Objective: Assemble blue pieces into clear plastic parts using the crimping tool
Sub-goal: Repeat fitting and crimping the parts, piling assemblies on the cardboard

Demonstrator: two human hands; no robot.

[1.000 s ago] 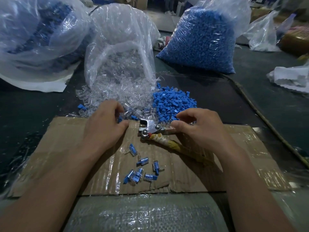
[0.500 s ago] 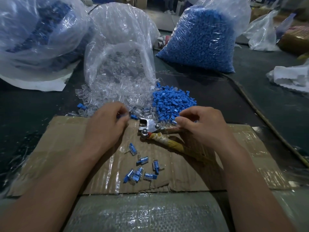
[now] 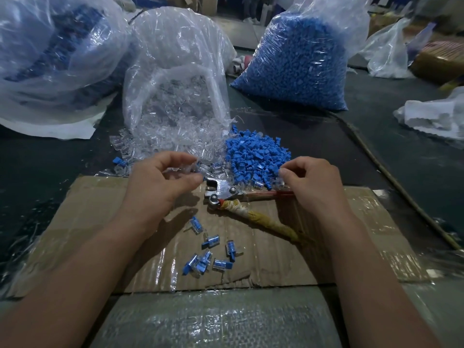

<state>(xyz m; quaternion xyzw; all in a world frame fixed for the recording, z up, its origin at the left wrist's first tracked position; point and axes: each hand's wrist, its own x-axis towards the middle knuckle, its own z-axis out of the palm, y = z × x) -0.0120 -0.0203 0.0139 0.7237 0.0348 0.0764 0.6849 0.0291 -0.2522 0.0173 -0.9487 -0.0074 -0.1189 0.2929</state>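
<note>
Crimping tool (image 3: 226, 194) lies beside blue pieces (image 3: 253, 156), clear parts (image 3: 170, 139).

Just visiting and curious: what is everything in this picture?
cardboard: one, brown, near centre
crimping tool: one, metal, yellow-wrapped handle, on the cardboard
blue pieces: one loose heap, blue, behind the tool
clear plastic parts: many, clear, spilling from open bag
bag of blue pieces: one, blue, behind the heap
large bag: one, clear, far left
assembled pieces: about seven, blue in clear, on the cardboard
left hand: apparently pinching a clear part, left of tool
right hand: fingertips curled at the blue heap
</note>
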